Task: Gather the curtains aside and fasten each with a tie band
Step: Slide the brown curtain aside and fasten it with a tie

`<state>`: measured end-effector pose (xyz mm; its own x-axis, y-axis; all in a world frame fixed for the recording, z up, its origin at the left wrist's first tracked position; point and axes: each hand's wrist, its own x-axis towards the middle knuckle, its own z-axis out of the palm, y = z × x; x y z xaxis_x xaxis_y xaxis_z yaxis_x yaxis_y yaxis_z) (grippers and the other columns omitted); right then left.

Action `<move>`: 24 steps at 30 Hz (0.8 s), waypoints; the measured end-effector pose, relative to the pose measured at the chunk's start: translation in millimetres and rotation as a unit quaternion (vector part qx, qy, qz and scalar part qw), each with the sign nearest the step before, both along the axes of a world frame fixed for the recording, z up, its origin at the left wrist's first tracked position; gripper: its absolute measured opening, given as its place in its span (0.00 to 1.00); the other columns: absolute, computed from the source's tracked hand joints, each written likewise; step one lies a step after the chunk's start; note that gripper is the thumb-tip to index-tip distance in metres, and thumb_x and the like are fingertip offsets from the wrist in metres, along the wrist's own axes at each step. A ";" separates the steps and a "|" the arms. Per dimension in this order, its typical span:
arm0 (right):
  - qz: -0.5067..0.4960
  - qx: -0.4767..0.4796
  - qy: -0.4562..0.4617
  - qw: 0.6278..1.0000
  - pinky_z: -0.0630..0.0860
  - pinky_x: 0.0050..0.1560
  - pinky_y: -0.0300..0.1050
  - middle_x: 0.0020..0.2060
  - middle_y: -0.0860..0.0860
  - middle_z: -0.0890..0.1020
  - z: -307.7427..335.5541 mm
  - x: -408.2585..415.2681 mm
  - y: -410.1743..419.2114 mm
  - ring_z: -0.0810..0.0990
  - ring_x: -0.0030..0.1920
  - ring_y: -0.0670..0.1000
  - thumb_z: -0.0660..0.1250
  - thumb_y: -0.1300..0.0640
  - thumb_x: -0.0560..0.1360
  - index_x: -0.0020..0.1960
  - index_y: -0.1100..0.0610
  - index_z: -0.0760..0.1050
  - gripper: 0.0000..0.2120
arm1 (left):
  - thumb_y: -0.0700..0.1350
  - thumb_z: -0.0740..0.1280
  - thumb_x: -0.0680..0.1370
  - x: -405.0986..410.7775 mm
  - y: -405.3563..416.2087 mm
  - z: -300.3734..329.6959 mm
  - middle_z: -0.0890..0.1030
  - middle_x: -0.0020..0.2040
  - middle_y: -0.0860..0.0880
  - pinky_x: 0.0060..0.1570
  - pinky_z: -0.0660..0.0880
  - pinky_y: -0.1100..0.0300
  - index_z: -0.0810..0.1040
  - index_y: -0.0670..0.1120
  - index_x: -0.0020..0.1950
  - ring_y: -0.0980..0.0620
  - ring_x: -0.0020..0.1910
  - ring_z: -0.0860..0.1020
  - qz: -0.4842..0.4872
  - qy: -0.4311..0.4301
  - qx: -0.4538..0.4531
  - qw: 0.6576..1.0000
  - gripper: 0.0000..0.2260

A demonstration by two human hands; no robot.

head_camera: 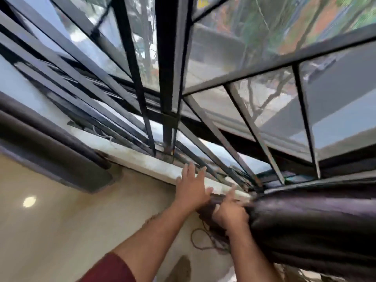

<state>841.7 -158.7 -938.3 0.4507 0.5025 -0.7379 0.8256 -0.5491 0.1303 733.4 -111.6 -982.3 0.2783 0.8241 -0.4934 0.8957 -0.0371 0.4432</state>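
At the window sill (pixel 154 165), tilted hard across my view, I see both hands up against the gathered dark curtain (pixel 305 224). The curtain lies bunched into a thick roll along the right side, its narrow end pointing toward the middle of the frame, just below the sill. My right hand (pixel 231 213) is clamped around that narrow end, fingers wrapped over the folds, one finger sticking out toward the sill. My left hand (pixel 192 190) sits just beside it, fingers spread apart and flat, palm resting on the tip of the bundle, fingertips reaching over the sill edge. It is not closed on anything I can make out.

A thin cord (pixel 200 241) loops loose below the right wrist, against the pale wall (pixel 61 231); it may be the tie band, but motion blur keeps me from being sure. A second dark curtain (pixel 50 151) hangs bunched at the left, well apart from the hands. Black window bars (pixel 168 78) run behind the glass. A maroon sleeve (pixel 109 269) covers the left upper arm.
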 end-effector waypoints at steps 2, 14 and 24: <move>-0.017 -0.142 -0.044 0.989 0.68 0.82 0.58 0.87 0.63 0.59 -49.2 56.5 -31.4 0.67 0.84 0.63 0.64 0.36 0.80 0.88 0.59 0.46 0.49 | 0.61 0.66 0.83 11.7 7.0 -21.6 0.48 0.90 0.40 0.85 0.57 0.35 0.57 0.50 0.87 0.37 0.89 0.46 -0.053 0.029 -0.015 0.998 0.36; -0.034 -0.044 -0.072 0.996 0.80 0.69 0.55 0.72 0.56 0.83 -94.1 122.3 -61.2 0.82 0.72 0.60 0.68 0.51 0.78 0.80 0.59 0.70 0.31 | 0.64 0.69 0.80 52.8 -28.1 -138.6 0.58 0.88 0.43 0.80 0.66 0.36 0.59 0.52 0.86 0.39 0.87 0.55 -0.088 0.044 -0.119 0.988 0.39; 0.085 0.120 0.085 0.986 0.77 0.71 0.61 0.80 0.56 0.71 -111.2 56.9 -56.8 0.74 0.77 0.61 0.59 0.39 0.85 0.88 0.49 0.37 0.42 | 0.80 0.56 0.74 19.5 -41.6 -146.6 0.19 0.82 0.41 0.80 0.37 0.22 0.27 0.55 0.85 0.35 0.84 0.24 -0.049 0.114 0.005 0.992 0.56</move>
<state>898.6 -215.5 -1049.4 0.2249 0.7289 -0.6466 0.9072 -0.3988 -0.1340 752.9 -153.2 -1128.9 0.2397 0.8035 -0.5450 0.9643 -0.1321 0.2294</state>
